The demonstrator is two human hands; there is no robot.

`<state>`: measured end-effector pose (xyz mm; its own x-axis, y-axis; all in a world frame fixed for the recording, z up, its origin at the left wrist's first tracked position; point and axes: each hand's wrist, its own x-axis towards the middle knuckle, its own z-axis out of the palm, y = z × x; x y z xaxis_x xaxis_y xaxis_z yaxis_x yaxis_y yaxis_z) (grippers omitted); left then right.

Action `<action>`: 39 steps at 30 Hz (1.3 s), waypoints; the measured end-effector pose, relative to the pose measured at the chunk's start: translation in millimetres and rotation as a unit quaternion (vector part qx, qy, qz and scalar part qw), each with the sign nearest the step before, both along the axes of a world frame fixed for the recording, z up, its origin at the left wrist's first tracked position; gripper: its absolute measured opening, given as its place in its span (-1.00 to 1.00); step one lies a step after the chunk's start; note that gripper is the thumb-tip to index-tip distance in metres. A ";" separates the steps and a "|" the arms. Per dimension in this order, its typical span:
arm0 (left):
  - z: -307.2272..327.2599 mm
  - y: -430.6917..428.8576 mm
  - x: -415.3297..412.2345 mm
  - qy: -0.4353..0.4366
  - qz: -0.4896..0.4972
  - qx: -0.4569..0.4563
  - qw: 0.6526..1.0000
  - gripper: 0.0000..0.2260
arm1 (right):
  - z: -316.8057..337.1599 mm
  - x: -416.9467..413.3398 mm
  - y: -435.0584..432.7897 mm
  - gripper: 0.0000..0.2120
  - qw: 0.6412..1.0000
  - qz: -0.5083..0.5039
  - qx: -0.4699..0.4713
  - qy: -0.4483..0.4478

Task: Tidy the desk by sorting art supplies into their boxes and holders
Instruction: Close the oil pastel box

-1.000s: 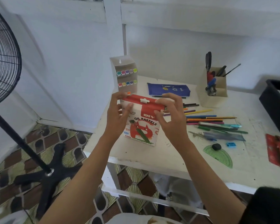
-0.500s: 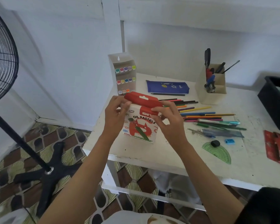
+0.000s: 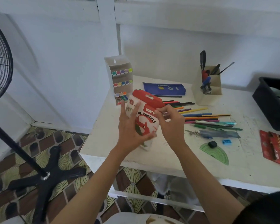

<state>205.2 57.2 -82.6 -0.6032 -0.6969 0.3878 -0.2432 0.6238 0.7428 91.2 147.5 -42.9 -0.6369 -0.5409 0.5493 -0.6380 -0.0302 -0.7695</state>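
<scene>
"Head view: how does this stand, and what could go wrong?" asks the first.

"The oil pastels box leans tilted over the front left part of the tabletop. Whether its lower end touches, I cannot tell. Its red flap stands up, untucked. The left hand only lies flat on the front, fingers straight and spread, thumb across the lower face. The right hand pinches the upper right edge under the flap with curled fingers. I judge that pinch to be the only real hold. If it slips, the box could tip and pastels could spill, some over the left edge onto the floor."

"Anything near enough to be hit?"

"The marker box stands just behind, at the left edge. A swing of the flap could topple it."

"And against half a second ago?"

"Then the left fingers were curled at the top left corner by the flap; now they are splayed lower on the front. The box is turned more and leans further. The coloured pencils lie as they did, loose in the middle of the tabletop."
</scene>
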 end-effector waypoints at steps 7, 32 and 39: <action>-14.8 -17.8 6.9 -0.291 -0.041 -0.066 0.953 -0.09 | -47.7 10.0 4.7 -0.76 0.965 -0.038 0.078 -0.247; -26.6 -33.2 4.7 -0.093 -0.068 -0.002 0.993 -0.82 | -63.5 -7.8 42.3 -0.80 0.925 0.054 0.088 -0.367; -20.3 22.6 -58.7 -0.039 -0.137 -0.002 0.990 -0.82 | -45.5 -51.7 91.9 -0.80 0.920 -0.032 0.029 -0.390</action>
